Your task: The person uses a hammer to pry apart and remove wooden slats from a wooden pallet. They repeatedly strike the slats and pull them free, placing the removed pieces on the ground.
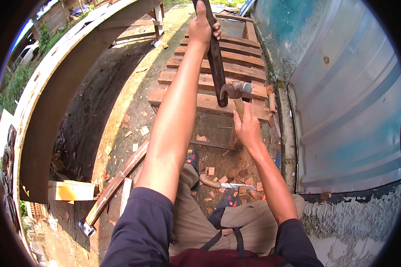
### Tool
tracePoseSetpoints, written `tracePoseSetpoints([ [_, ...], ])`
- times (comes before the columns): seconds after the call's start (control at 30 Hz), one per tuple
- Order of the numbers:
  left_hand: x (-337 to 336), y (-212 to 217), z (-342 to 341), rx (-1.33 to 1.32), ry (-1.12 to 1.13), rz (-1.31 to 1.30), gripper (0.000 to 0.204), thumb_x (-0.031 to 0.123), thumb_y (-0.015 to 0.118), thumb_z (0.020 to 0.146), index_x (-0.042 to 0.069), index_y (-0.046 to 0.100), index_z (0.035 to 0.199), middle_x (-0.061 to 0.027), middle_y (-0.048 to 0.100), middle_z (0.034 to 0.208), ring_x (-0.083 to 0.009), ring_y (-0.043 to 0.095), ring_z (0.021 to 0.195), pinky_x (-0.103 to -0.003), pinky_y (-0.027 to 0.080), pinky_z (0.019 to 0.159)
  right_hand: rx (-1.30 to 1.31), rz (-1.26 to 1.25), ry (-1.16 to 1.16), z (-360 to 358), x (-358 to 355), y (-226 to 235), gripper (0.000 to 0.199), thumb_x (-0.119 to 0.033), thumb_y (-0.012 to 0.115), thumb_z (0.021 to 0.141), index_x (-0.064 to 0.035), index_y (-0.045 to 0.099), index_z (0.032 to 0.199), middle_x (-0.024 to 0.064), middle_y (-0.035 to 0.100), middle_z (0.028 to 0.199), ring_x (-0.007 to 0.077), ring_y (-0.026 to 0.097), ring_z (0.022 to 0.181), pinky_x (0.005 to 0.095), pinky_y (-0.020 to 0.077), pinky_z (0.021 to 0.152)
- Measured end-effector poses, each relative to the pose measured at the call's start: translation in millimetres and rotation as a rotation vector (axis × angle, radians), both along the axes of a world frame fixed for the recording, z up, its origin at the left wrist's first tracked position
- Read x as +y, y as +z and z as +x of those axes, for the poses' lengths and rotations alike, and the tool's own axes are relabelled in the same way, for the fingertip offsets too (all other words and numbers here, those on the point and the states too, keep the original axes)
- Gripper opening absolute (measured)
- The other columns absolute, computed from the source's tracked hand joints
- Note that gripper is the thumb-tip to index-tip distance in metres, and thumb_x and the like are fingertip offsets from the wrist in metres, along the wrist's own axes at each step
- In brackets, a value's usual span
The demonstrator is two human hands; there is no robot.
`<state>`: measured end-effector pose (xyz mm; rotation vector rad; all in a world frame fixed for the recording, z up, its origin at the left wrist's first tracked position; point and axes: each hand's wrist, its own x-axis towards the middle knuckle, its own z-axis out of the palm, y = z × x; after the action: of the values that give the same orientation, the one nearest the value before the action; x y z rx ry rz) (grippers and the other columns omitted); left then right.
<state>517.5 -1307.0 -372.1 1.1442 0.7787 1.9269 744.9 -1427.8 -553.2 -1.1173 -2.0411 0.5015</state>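
Observation:
My left hand [203, 29] is raised at arm's length, closed around the upper part of a long dark brown strip [216, 66] that looks like wood. The strip slants down to a rounded lower end. In my right hand [248, 127] is the wooden handle of a claw hammer [237, 90], its metal head up. The hammer's claw side lies against or just in front of the strip near its lower end; I cannot tell if they touch. Beneath both hands stands a low slatted wooden frame [205, 103], with gaps between its boards.
A large knife [227, 184] with a wooden handle lies between my feet among wood chips [211, 171]. To the left are a long wooden piece [118, 180], a pale block [71, 190] and a curved-looking board structure [40, 107]. A metal sheet wall [347, 98] rises close on the right.

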Motion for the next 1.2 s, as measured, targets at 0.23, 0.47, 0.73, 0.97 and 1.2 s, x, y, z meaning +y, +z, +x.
tracePoseSetpoints([
  [0.23,-2.1,5.0,18.5,0.014,0.080,-0.038,0.067,0.076,0.049,0.093,0.011,0.050,0.075,-0.0024,0.049,0.056,-0.0141,0.047,0.041,-0.029,0.041,0.040,-0.125,-0.051,-0.010,23.1,-8.3,-19.9,0.036,-0.022,0.062,0.098,0.0000,0.048,0.123,0.0319,0.068,0.084,0.0517,0.067,0.081,0.0576,0.0517,0.065],
  [0.47,-2.5,6.7,26.3,0.072,0.039,-0.017,0.068,0.077,0.048,0.092,0.012,0.048,0.073,-0.0015,0.047,0.054,-0.0140,0.047,0.041,-0.029,0.041,0.041,0.092,0.040,0.046,16.0,-12.8,17.3,0.033,-0.019,0.063,0.098,-0.0027,0.054,0.125,0.0284,0.069,0.088,0.0493,0.067,0.085,0.0528,0.0518,0.068],
  [0.73,3.2,4.3,28.9,0.062,0.004,-0.053,0.068,0.080,0.048,0.090,0.015,0.045,0.071,0.0002,0.044,0.052,-0.0131,0.046,0.041,-0.028,0.038,0.040,0.102,-0.072,-0.021,11.7,1.4,4.4,0.032,-0.019,0.062,0.099,0.0008,0.052,0.121,0.0308,0.069,0.090,0.0498,0.068,0.086,0.0514,0.0523,0.068],
  [0.97,4.9,8.2,39.0,0.116,0.007,-0.047,0.068,0.078,0.046,0.092,0.014,0.047,0.070,-0.0014,0.048,0.055,-0.0135,0.047,0.042,-0.028,0.040,0.041,0.160,0.019,0.042,5.7,-2.2,-8.5,0.036,-0.021,0.061,0.099,-0.0010,0.049,0.127,0.0326,0.069,0.088,0.0521,0.067,0.084,0.0566,0.0525,0.067],
  [1.2,11.7,5.8,33.0,0.099,-0.024,-0.064,0.069,0.080,0.047,0.091,0.013,0.048,0.074,-0.0006,0.046,0.055,-0.0127,0.046,0.042,-0.028,0.040,0.042,0.061,0.033,0.007,2.8,4.0,3.2,0.032,-0.017,0.061,0.099,-0.0002,0.049,0.124,0.0312,0.068,0.088,0.0503,0.067,0.084,0.0541,0.0523,0.064],
])
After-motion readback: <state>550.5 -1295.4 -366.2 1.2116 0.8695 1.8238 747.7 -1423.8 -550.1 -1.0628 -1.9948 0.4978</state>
